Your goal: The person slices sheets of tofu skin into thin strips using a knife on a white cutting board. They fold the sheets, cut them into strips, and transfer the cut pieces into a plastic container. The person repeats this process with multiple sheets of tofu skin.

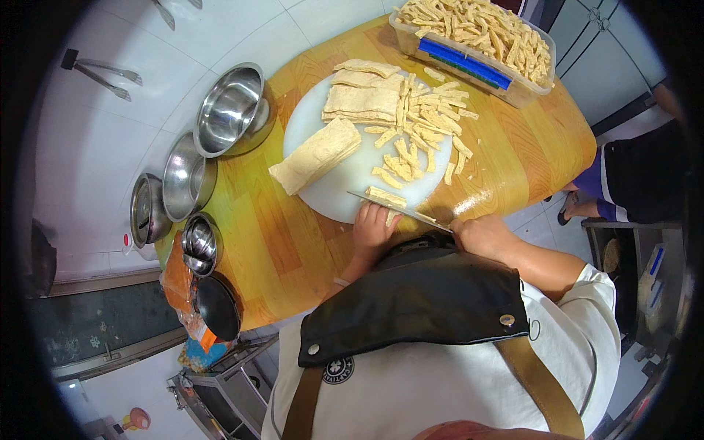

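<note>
My right hand [481, 236] grips a kitchen knife [410, 212] by its handle. The blade reaches leftward over the near edge of a round white cutting board [324, 201]. Beside the blade, my left hand [375, 223] holds a small pale yellow piece of food [391, 218]. Just beyond the blade lies a cut stick [386, 196]. A folded pale yellow slab [319, 154], perhaps bean curd, rests slantwise partly off the board's left edge. Farther back are stacked slabs [363, 99], with many loose strips [434, 118] to their right, some spilling onto the table.
A clear plastic tub [467, 69] heaped with strips stands at the back right of the wooden table [269, 242]. Along the left edge are steel bowls [231, 110], a small steel bowl [201, 242] and a black pan [217, 308]. Another person [641, 170] is at the right.
</note>
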Tool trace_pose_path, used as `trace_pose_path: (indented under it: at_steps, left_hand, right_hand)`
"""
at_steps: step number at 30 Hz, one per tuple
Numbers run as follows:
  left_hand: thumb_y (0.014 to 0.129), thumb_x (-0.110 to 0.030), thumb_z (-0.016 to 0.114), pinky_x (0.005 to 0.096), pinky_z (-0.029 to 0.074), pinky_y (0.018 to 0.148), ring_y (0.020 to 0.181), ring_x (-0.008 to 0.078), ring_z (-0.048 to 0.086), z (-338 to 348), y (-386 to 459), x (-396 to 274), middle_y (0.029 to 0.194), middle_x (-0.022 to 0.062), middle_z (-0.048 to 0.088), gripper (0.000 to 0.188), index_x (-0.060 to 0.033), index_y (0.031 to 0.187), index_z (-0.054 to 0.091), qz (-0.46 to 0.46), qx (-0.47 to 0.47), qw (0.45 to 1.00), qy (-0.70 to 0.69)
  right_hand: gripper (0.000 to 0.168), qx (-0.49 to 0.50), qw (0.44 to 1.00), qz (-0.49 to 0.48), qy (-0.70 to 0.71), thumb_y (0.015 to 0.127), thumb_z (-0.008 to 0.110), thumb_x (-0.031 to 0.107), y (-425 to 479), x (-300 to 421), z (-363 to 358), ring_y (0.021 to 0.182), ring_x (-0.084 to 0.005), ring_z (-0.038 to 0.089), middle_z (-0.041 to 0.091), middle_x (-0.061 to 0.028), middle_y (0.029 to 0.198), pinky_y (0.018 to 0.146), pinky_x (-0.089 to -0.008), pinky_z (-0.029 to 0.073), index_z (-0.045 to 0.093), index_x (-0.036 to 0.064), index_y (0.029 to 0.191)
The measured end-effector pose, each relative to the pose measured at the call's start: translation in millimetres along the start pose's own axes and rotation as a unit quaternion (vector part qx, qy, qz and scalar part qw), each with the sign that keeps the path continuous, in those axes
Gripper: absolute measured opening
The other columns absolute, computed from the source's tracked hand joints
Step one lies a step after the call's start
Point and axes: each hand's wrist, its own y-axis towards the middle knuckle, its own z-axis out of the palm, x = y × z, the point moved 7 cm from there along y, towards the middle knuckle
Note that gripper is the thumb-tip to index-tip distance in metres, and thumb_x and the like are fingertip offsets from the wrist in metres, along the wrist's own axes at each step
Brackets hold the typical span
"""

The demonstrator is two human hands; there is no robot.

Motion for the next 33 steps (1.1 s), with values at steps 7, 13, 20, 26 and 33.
trace_pose_path:
  at_steps: [7,13,20,26,33]
  left_hand:
    - [0.066,-0.021,0.076,0.0419,0.044,0.08,0.092,0.0335,0.054,-7,6,-9,0.097,0.0126,0.057,0.041,-0.0026,0.098,0.058,0.049,-0.044,0.997,-0.028]
    - [0.065,-0.014,0.071,0.0434,0.041,0.085,0.097,0.0332,0.051,-5,10,-11,0.106,0.0119,0.054,0.045,-0.0036,0.105,0.055,0.032,0.015,0.999,0.023]
    - [0.069,-0.013,0.067,0.0423,0.04,0.091,0.104,0.0315,0.051,-18,18,42,0.11,0.0115,0.055,0.041,-0.0056,0.109,0.056,-0.062,-0.008,0.991,0.122]
    - [0.079,-0.013,0.063,0.0388,0.046,0.085,0.099,0.0305,0.056,-46,26,68,0.105,0.0126,0.061,0.033,-0.0068,0.111,0.06,-0.086,0.047,0.995,0.0]
    - [0.082,-0.013,0.06,0.0378,0.046,0.084,0.097,0.0301,0.058,-67,78,47,0.103,0.0147,0.063,0.029,-0.0064,0.11,0.062,-0.107,0.011,0.992,-0.064]
  right_hand:
    - [0.022,-0.045,0.997,-0.03,0.048,0.082,0.046,0.013,60,4,15,0.076,-0.0364,0.065,0.065,-0.0209,0.079,0.063,-0.0456,0.051,0.06,0.0,0.092]
    - [0.023,-0.055,0.997,-0.015,0.057,0.083,0.049,0.017,59,-17,10,0.078,-0.0361,0.063,0.065,-0.0211,0.081,0.067,-0.0459,0.05,0.062,0.002,0.093]
    - [0.027,-0.126,0.981,0.127,0.071,0.084,0.053,0.026,47,-99,-21,0.077,-0.0376,0.062,0.064,-0.0211,0.081,0.069,-0.0463,0.049,0.064,0.002,0.086]
    - [0.027,-0.149,0.98,0.116,0.06,0.084,0.052,0.025,48,-95,-16,0.076,-0.0373,0.062,0.064,-0.0208,0.079,0.069,-0.0464,0.048,0.064,0.001,0.085]
    - [0.025,-0.188,0.973,0.108,0.076,0.084,0.051,0.023,46,-101,-5,0.072,-0.0365,0.062,0.064,-0.0199,0.076,0.066,-0.0461,0.048,0.063,0.002,0.085]
